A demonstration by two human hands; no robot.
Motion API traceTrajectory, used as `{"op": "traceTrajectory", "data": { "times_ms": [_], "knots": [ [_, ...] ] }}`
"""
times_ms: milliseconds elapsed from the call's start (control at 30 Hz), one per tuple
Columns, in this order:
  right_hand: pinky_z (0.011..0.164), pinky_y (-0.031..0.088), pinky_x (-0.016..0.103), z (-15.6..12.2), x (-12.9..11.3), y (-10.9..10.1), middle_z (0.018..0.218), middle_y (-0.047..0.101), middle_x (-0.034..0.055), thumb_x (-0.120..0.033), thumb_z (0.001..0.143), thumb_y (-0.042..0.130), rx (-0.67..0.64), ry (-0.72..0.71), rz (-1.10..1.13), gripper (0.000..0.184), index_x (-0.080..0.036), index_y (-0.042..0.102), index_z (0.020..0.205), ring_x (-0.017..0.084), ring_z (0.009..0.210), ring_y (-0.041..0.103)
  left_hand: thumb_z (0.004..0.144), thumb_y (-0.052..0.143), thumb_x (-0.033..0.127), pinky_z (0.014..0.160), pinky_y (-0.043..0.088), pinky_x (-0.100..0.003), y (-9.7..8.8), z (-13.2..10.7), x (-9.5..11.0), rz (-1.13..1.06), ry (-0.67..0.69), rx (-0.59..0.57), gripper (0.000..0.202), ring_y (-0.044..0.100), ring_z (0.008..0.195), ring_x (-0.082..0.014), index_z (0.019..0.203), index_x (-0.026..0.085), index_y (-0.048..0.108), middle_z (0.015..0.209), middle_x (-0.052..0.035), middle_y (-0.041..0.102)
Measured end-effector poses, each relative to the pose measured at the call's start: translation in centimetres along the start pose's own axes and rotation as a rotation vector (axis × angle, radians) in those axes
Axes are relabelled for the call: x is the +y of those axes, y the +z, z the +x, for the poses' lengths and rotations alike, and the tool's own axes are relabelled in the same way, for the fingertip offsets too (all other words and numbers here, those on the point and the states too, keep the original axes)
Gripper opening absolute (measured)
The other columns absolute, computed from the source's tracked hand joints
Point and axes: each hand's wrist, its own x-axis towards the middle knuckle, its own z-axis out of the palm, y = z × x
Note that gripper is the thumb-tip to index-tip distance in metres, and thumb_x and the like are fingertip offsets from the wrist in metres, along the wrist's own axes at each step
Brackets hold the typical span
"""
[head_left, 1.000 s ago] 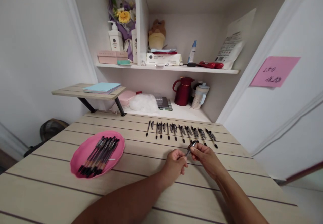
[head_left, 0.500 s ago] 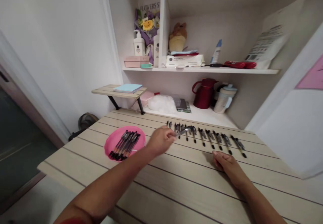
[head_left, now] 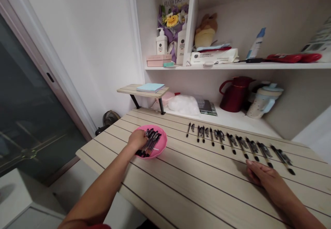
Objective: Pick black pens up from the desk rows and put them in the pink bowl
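My left hand point(head_left: 137, 141) reaches over the left side of a pink scalloped plate point(head_left: 162, 139), its fingers closed at the edge of a bundle of dark pens point(head_left: 153, 142). The fingers seem pinched on a pen there, though their tips are partly hidden. A small white strip point(head_left: 156, 149) lies on the plate beside the pens. My right hand point(head_left: 266, 179) rests near the table's right side, fingers curled in, with nothing visible in it. Just beyond it runs a row of black-tipped pen parts point(head_left: 231, 143), with grey clear caps point(head_left: 233, 139) beside them.
A small raised stand point(head_left: 126, 89) with blue paper pads point(head_left: 150, 87) stands at the back left of the slatted table point(head_left: 196, 187). Behind the table are a white plastic bag point(head_left: 183, 105), a red jug point(head_left: 234, 94) and a pale tumbler point(head_left: 264, 101). A loaded shelf point(head_left: 219, 67) hangs above.
My left hand has moved left from the row's near end, where it held a shiny slim thing, to the pink plate. My right hand stays curled on the table. The view has turned left.
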Motion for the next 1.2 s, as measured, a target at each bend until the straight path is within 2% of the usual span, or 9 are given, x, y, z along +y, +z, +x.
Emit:
{"op": "traceTrajectory", "data": {
  "times_ms": [200,300,433,633,700,800,933,1033,1200],
  "knots": [
    [0.048,0.030,0.028,0.0,-0.3,0.1,0.045,0.039,-0.0023,-0.060,0.074,0.046,0.022,0.000,-0.044,0.045,-0.021,0.045,0.051,0.012,0.045,0.032,0.075,0.051,0.033,0.060,0.035,-0.025,0.0,0.0,0.0,0.011,0.001,0.025,0.019,0.058,0.073,-0.0191,0.076,0.019,0.063,0.078,-0.0072,0.066],
    [0.046,0.027,0.026,-0.3,-1.1,0.5,0.045,0.037,-0.0036,-0.060,0.074,0.046,0.005,-0.008,-0.012,0.045,-0.021,0.043,0.052,0.011,0.044,0.030,0.079,0.046,0.035,0.064,0.036,-0.026,-0.2,-0.4,1.4,-0.040,0.097,0.073,0.023,0.057,0.077,-0.0183,0.082,0.019,0.062,0.085,-0.0071,0.065],
    [0.045,0.025,0.025,-0.8,-2.3,1.1,0.042,0.038,-0.0046,-0.060,0.072,0.049,-0.005,-0.074,0.018,0.046,-0.020,0.042,0.049,0.009,0.042,0.029,0.079,0.045,0.026,0.073,0.038,-0.025,1.0,-2.2,6.1,-0.325,0.435,0.106,0.020,0.055,0.081,-0.0165,0.082,0.018,0.063,0.086,-0.0062,0.063],
    [0.043,0.023,0.024,0.1,-2.6,0.9,0.041,0.042,-0.0043,-0.063,0.069,0.049,0.038,-0.085,0.085,0.047,-0.020,0.045,0.051,0.009,0.040,0.032,0.072,0.051,0.022,0.063,0.040,-0.021,5.0,-5.6,15.6,-0.722,0.702,-0.283,0.016,0.055,0.070,-0.0135,0.077,0.018,0.065,0.075,-0.0030,0.063],
    [0.044,0.026,0.024,0.9,-2.3,-0.7,0.042,0.044,-0.0037,-0.060,0.069,0.050,0.157,-0.093,-0.010,0.044,-0.020,0.046,0.053,0.011,0.040,0.036,0.071,0.053,0.024,0.057,0.039,-0.021,6.0,-6.1,18.2,-0.797,0.712,-0.431,0.016,0.053,0.063,-0.0122,0.076,0.017,0.066,0.070,-0.0019,0.062],
    [0.048,0.031,0.026,2.2,-1.5,-5.0,0.048,0.053,0.0004,-0.052,0.072,0.048,0.419,-0.059,-0.366,0.036,-0.021,0.051,0.055,0.015,0.048,0.048,0.069,0.054,0.025,0.051,0.036,-0.020,7.3,-6.2,21.3,-0.894,0.687,-0.618,0.016,0.051,0.057,-0.0106,0.076,0.015,0.066,0.062,-0.0006,0.058],
    [0.052,0.034,0.030,3.1,0.5,-10.1,0.065,0.065,0.0108,-0.046,0.074,0.045,0.588,0.146,-0.746,0.031,-0.019,0.058,0.065,0.024,0.063,0.058,0.067,0.052,0.021,0.047,0.034,-0.018,9.6,-6.5,23.8,-0.992,0.580,-0.800,0.015,0.049,0.050,-0.0083,0.075,0.015,0.063,0.057,0.0017,0.053],
    [0.055,0.036,0.031,3.4,1.9,-10.8,0.073,0.066,0.0148,-0.048,0.073,0.046,0.536,0.238,-0.833,0.033,-0.018,0.059,0.071,0.028,0.071,0.061,0.065,0.050,0.017,0.042,0.030,-0.017,11.5,-6.7,24.4,-1.028,0.472,-0.847,0.015,0.047,0.045,-0.0064,0.074,0.014,0.061,0.056,0.0031,0.051],
    [0.059,0.037,0.033,3.8,2.2,-9.3,0.082,0.066,0.0174,-0.035,0.079,0.041,0.562,0.236,-0.940,0.026,-0.015,0.058,0.081,0.028,0.077,0.062,0.063,0.049,0.017,0.038,0.029,-0.015,12.8,-6.5,24.3,-1.089,0.383,-0.875,0.015,0.046,0.044,-0.0058,0.074,0.014,0.059,0.057,0.0031,0.051]
  ]
}}
